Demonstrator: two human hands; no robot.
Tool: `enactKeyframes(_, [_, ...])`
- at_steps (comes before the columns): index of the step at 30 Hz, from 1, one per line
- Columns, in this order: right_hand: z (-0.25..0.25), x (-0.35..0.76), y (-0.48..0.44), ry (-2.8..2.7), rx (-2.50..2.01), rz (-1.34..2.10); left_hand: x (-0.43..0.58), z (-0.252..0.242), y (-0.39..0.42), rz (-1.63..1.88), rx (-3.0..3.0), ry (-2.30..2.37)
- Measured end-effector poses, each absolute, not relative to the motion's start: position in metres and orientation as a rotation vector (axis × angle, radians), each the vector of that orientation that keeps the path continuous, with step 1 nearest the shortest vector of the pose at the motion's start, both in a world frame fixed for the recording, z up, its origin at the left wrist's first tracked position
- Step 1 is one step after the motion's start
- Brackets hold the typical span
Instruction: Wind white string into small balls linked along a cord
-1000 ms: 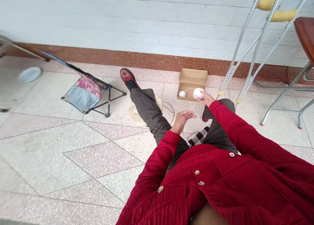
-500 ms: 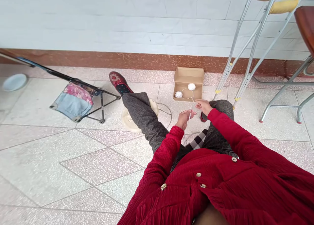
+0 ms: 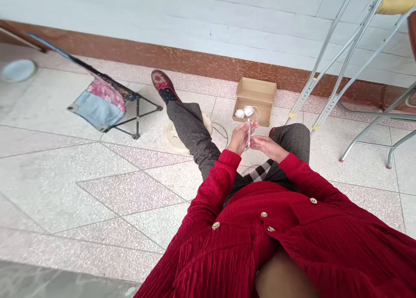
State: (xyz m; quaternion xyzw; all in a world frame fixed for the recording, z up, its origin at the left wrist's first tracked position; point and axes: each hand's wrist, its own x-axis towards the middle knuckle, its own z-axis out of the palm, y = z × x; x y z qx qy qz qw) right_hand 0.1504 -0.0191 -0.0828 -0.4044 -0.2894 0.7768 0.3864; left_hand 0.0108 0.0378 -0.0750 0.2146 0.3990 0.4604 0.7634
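Observation:
I sit with my legs stretched over a tiled floor, in a red buttoned cardigan. My left hand [image 3: 240, 137] is raised above my lap, its fingers pinched on a white thread [image 3: 248, 135] that runs up to two white yarn balls [image 3: 244, 112] lying in an open cardboard box [image 3: 256, 92] by the wall. My right hand [image 3: 267, 147] lies just right of the left, palm up with its fingers loosely stretched toward the thread; whether it grips the strand is hard to make out.
A folding stool [image 3: 104, 105] with patchwork fabric lies tipped at the left. A round cream disc [image 3: 172, 138] sits under my left leg. Metal crutches [image 3: 328, 59] lean on the wall at the right, beside a chair frame [image 3: 380, 124]. A pale plate [image 3: 17, 70] lies far left.
My right hand held a white yarn ball, which now lies in the box. That hand drew back toward my lap beside the left, which rose slightly with the thread.

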Motion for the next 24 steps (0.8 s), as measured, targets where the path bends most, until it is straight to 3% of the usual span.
enactKeyframes(8, [-0.067,0.155,-0.029,-0.757,-1.150,1.891,0.003,-0.073,0.036,1.010,0.493,0.785])
enactKeyframes(15, [-0.054,0.168,-0.045,-0.923,-1.228,1.764,-0.014,-0.093,0.048,0.998,0.606,0.985])
enactKeyframes(20, [-0.046,0.171,-0.033,-1.028,-1.278,1.555,-0.023,-0.111,0.042,0.679,1.188,1.355])
enactKeyframes(24, [-0.043,0.167,-0.021,-1.094,-1.312,1.477,-0.027,-0.100,0.033,0.783,1.638,1.365])
